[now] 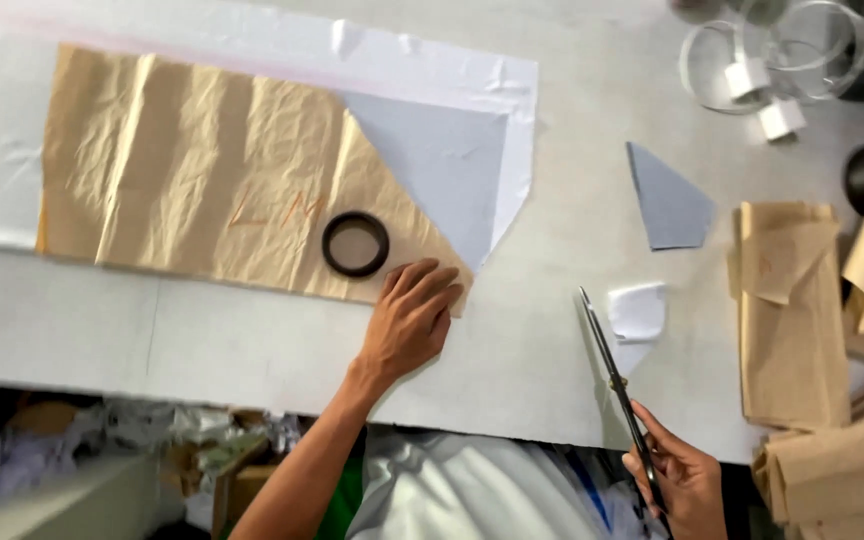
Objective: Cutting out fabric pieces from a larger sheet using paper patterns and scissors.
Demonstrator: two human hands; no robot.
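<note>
The tan pattern (212,170) lay creased on grey cloth (432,165) on the desk (532,340), a black ring (356,244) weighting it. The left hand (414,315), spread flat, pressed its lower corner; firm pressure there would best stop slipping. The right hand (680,480) gripped closed scissors (614,385), tips resting well clear.

A tailoring or cutting workshop: a wide white counter (202,330) carries a creased brown paper pattern (192,170) over grey fabric (442,165), stacked paper patterns (792,320) at its right edge, scissors (617,385), and cloth scraps (162,425) below its near edge.
</note>
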